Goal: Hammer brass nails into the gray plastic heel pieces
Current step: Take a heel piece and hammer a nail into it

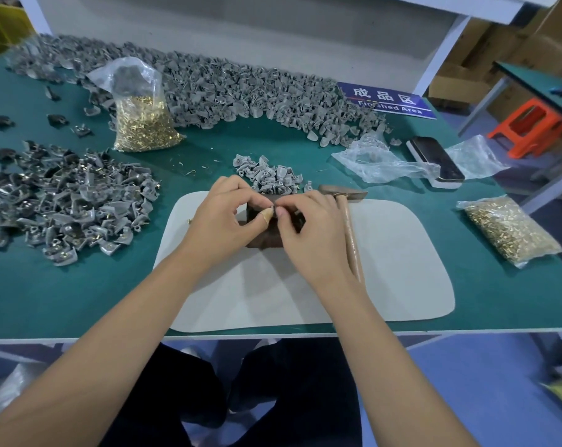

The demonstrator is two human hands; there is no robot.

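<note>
Both hands are meeting over the dark block (263,243) on the pale mat (386,269). The left hand (223,221) and right hand (308,230) are curling in, fingertips pinching one small piece between them, too hidden to name. The hammer (347,217) is lying just beside the right hand, the small pile of gray heel pieces (270,177) sitting right behind the fingers.
</note>
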